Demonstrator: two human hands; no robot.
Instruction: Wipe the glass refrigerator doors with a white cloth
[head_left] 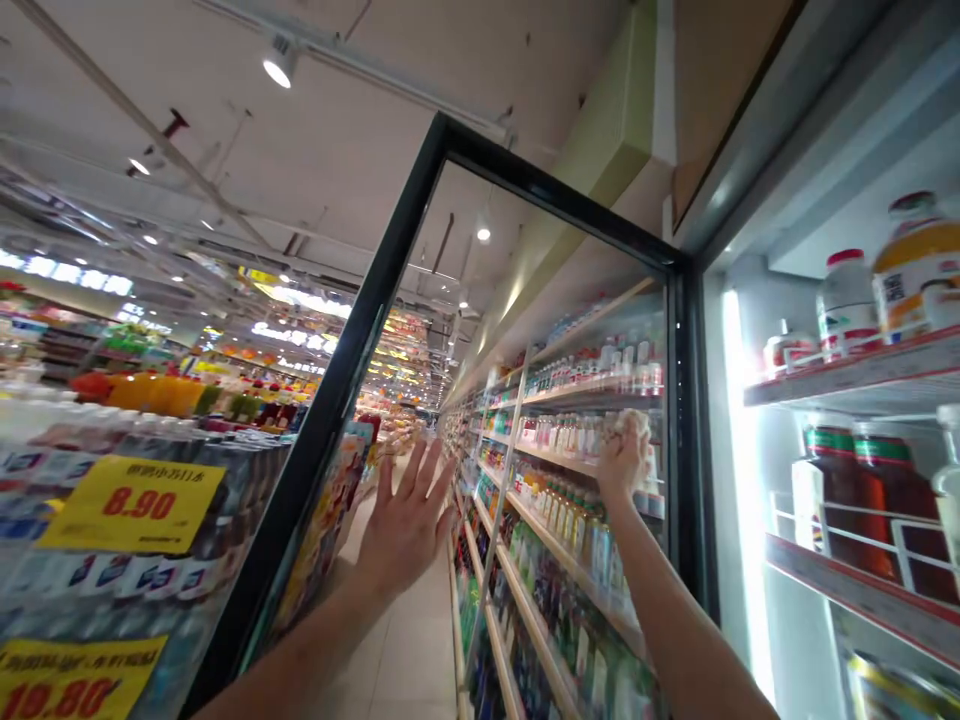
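A glass cooler door with a black frame (390,262) stands swung out in front of me, tilted in the view. My left hand (405,525) lies spread against or just before the pane, fingers apart and holding nothing. Farther right, my right hand (624,460) is closed on a crumpled pale cloth (631,424), raised close to the hinge side of the pane. Whether the cloth touches the glass I cannot tell for sure. Rows of bottles show in the glass behind both hands.
To the right, the lit cooler has wire-railed shelves (862,372) with several bottles, among them a dark brown bottle (825,500). On the left, stacked drinks carry yellow price signs (131,503). A tiled aisle floor (386,640) shows through the door.
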